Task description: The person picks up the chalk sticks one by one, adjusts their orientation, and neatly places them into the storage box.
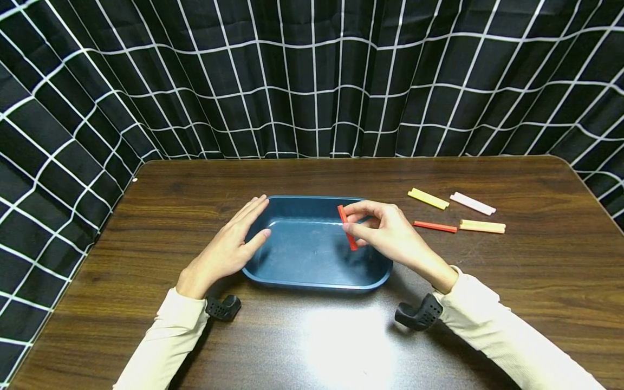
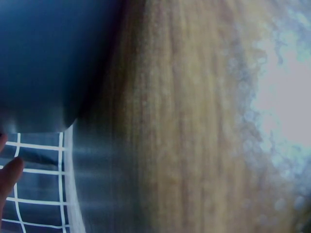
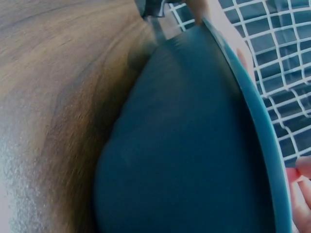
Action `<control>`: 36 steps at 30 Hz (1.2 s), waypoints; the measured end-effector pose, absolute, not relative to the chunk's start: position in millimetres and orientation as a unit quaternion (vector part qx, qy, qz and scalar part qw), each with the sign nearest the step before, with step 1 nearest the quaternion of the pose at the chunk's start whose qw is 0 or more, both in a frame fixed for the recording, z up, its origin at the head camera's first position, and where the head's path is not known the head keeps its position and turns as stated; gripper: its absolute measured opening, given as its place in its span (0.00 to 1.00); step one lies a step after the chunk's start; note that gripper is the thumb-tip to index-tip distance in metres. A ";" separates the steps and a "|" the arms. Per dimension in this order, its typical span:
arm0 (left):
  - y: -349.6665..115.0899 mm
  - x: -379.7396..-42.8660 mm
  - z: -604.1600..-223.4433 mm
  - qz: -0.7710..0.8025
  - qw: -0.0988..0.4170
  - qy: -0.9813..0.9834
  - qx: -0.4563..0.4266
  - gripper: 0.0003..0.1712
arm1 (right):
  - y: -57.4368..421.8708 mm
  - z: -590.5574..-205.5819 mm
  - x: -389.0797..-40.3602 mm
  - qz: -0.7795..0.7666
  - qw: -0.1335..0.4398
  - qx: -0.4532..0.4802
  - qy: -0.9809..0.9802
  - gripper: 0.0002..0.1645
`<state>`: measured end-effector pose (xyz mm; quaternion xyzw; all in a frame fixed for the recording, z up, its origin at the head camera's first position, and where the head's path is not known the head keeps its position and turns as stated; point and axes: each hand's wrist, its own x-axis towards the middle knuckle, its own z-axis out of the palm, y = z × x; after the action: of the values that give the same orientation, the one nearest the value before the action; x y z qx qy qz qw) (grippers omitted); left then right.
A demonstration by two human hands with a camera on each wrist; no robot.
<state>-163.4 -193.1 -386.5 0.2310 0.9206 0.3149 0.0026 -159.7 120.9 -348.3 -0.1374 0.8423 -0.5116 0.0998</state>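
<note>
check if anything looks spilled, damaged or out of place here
Nothing looks spilled or damaged. Only a white speck at the far left corner of the table looks stray against the brown; it's too small to identify.

A white-gridded black curtain hangs behind the brown table.

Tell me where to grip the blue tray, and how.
Grip the blue tray by its rim at both short ends, left hand from the left, right hand, freed of its red stick, from the right; the oblong shape and raised walls suggest balance.
</note>
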 end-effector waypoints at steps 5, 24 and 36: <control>-192.9 -163.4 -386.0 0.315 0.000 0.920 0.233 0.35 | 113.9 -348.8 -160.4 -0.518 0.103 -0.138 0.838 0.22; -192.9 -163.8 -385.3 0.320 0.001 0.919 0.230 0.36 | 81.8 -356.6 -160.8 -0.503 0.135 -0.129 0.844 0.19; -192.8 -162.4 -385.1 0.313 0.007 0.924 0.219 0.36 | 61.6 -362.2 -162.0 -0.536 0.184 -0.119 0.815 0.21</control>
<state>-162.4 -192.8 -385.1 0.2192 0.9242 0.3125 0.0074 -162.0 61.6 -362.2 -0.1192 0.8152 -0.5361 0.1839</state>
